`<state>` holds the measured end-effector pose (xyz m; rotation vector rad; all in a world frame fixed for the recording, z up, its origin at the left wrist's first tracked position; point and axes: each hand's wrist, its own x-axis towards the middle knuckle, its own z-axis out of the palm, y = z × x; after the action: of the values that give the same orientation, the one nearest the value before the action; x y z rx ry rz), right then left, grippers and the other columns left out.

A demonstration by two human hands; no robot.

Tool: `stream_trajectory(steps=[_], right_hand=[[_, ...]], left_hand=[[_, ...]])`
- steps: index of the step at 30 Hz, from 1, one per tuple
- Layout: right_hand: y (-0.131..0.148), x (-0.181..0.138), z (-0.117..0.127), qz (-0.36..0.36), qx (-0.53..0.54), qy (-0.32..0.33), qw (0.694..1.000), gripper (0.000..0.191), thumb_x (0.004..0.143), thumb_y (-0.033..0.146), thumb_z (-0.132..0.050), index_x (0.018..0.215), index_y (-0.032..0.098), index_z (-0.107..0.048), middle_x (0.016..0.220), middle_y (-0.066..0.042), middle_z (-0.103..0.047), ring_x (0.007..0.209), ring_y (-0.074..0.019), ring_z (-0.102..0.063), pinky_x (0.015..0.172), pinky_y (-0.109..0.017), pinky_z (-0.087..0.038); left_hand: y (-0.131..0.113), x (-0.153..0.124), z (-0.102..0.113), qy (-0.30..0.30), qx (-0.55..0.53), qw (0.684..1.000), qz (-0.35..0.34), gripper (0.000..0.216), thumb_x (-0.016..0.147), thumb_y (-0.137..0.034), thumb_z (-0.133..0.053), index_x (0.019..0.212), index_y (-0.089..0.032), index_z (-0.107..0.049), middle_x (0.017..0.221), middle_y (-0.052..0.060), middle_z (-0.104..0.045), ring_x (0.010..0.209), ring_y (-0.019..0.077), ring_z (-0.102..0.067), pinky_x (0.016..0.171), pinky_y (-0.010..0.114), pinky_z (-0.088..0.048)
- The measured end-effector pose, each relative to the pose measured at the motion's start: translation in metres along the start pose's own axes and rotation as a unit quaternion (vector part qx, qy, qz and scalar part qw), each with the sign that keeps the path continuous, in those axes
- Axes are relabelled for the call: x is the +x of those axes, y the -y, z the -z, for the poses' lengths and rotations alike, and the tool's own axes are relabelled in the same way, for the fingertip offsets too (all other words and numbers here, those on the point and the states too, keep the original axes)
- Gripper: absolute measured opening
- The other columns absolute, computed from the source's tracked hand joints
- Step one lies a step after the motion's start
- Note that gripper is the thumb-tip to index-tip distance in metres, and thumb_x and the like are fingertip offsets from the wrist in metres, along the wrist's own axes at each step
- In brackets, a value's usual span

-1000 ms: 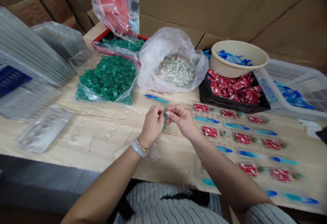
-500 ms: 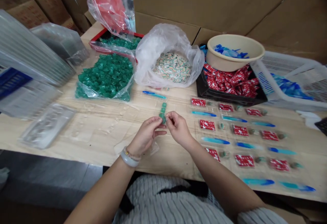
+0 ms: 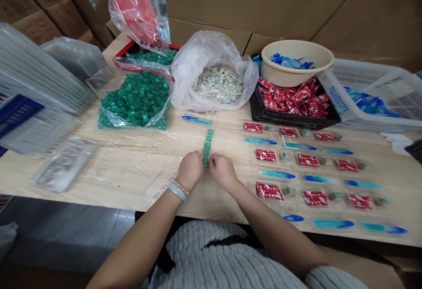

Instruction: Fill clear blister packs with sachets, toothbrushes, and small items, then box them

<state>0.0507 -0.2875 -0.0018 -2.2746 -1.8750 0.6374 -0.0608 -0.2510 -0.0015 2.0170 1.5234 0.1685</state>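
Observation:
My left hand (image 3: 191, 169) and my right hand (image 3: 222, 170) meet at the middle of the wooden table (image 3: 132, 170), both pinched on the near end of a short strip of green wrapped candies (image 3: 207, 144). The strip lies on the table and runs away from me toward a blue pick (image 3: 197, 120). A pale bracelet sits on my left wrist. To the right, clear blister trays (image 3: 310, 170) hold red sachets, blue picks and small candies in rows.
At the back stand a bag of green candies (image 3: 138, 100), a white bag of pale candies (image 3: 217, 84), a black tray of red sachets (image 3: 293, 102), a beige bowl (image 3: 296, 63) and a white basket (image 3: 372, 100). Stacked clear trays (image 3: 39, 82) fill the left.
My hands have come down toward me, from holding the green strip in the air to laying it flat on the table. The view has tilted slightly.

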Motion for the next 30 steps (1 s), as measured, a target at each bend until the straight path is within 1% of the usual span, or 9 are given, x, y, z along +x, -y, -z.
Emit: stream_trajectory(steps=[3,7,9,13,15,19,23,26,30], right_hand=[[0.004,0.004,0.001,-0.014,-0.048,0.019,0.999,0.023,0.08,0.019,-0.038,0.075,0.016,-0.06,0.078,-0.011,-0.066,0.071,-0.0199,-0.06,0.063,-0.028,-0.034],[0.002,0.004,-0.002,-0.012,-0.052,0.015,0.998,0.024,0.079,0.02,-0.038,0.075,0.015,-0.061,0.076,-0.012,-0.066,0.07,-0.0208,-0.06,0.064,-0.029,-0.035],[-0.005,0.004,-0.004,0.003,-0.023,0.008,1.0,0.023,0.08,0.02,-0.039,0.074,0.015,-0.061,0.072,-0.01,-0.066,0.067,-0.0192,-0.059,0.063,-0.028,-0.036],[-0.028,0.004,-0.007,0.094,0.097,-0.056,0.989,0.023,0.083,0.018,-0.037,0.081,0.014,-0.06,0.078,-0.007,-0.062,0.073,-0.0146,-0.056,0.067,-0.024,-0.039],[-0.036,0.005,-0.009,0.149,0.096,-0.085,0.981,0.023,0.084,0.019,-0.038,0.09,0.014,-0.061,0.084,-0.007,-0.06,0.079,-0.0146,-0.054,0.07,-0.024,-0.039],[-0.042,0.005,-0.013,0.224,-0.055,-0.069,0.971,0.025,0.085,0.022,-0.04,0.1,0.017,-0.06,0.089,-0.007,-0.059,0.082,-0.0176,-0.05,0.071,-0.029,-0.036],[-0.052,0.002,-0.007,0.309,-0.179,-0.02,0.934,0.028,0.085,0.017,-0.039,0.108,0.015,-0.055,0.096,-0.009,-0.057,0.084,-0.0199,-0.046,0.071,-0.033,-0.034],[-0.06,0.0,0.004,0.355,-0.215,0.021,0.909,0.027,0.083,0.015,-0.042,0.107,0.016,-0.055,0.094,-0.008,-0.056,0.085,-0.0197,-0.045,0.072,-0.033,-0.034],[-0.059,0.002,0.012,0.356,-0.242,0.042,0.902,0.022,0.084,0.015,-0.041,0.095,0.016,-0.059,0.09,-0.008,-0.056,0.084,-0.0198,-0.047,0.072,-0.032,-0.034]], left_hand=[[0.003,0.001,0.001,-0.012,0.013,1.0,-0.014,0.023,0.082,-0.018,-0.037,0.08,-0.012,-0.059,0.073,0.01,-0.062,0.071,0.0184,-0.058,0.066,0.029,-0.042],[0.008,-0.008,0.003,-0.025,-0.013,0.989,-0.144,0.02,0.081,-0.014,-0.041,0.089,-0.015,-0.059,0.087,0.007,-0.059,0.083,0.0158,-0.055,0.077,0.027,-0.042],[0.008,-0.01,0.003,-0.009,-0.009,0.984,-0.18,0.019,0.08,-0.013,-0.043,0.091,-0.016,-0.058,0.09,0.006,-0.057,0.085,0.0156,-0.054,0.078,0.026,-0.043],[0.009,-0.008,0.0,0.012,0.014,0.984,-0.176,0.018,0.08,-0.012,-0.043,0.089,-0.015,-0.058,0.086,0.006,-0.057,0.083,0.0161,-0.053,0.077,0.027,-0.043],[0.009,-0.008,-0.003,0.007,0.021,0.984,-0.178,0.019,0.08,-0.011,-0.042,0.091,-0.016,-0.056,0.087,0.005,-0.056,0.084,0.016,-0.053,0.078,0.027,-0.043],[0.008,-0.012,-0.006,-0.005,0.032,0.985,-0.171,0.023,0.081,-0.013,-0.041,0.1,-0.016,-0.053,0.091,0.006,-0.055,0.087,0.0167,-0.052,0.079,0.028,-0.043],[0.003,-0.013,-0.008,-0.001,0.06,0.985,-0.162,0.033,0.083,-0.017,-0.04,0.115,-0.02,-0.046,0.095,0.006,-0.054,0.086,0.0163,-0.053,0.077,0.028,-0.043],[-0.002,-0.013,-0.009,-0.008,0.085,0.986,-0.145,0.029,0.083,-0.019,-0.04,0.111,-0.019,-0.048,0.092,0.006,-0.054,0.085,0.0165,-0.053,0.076,0.027,-0.043],[-0.008,-0.016,-0.01,-0.023,0.091,0.988,-0.12,0.021,0.081,-0.019,-0.042,0.102,-0.018,-0.049,0.09,0.006,-0.053,0.087,0.0175,-0.052,0.076,0.028,-0.043]])
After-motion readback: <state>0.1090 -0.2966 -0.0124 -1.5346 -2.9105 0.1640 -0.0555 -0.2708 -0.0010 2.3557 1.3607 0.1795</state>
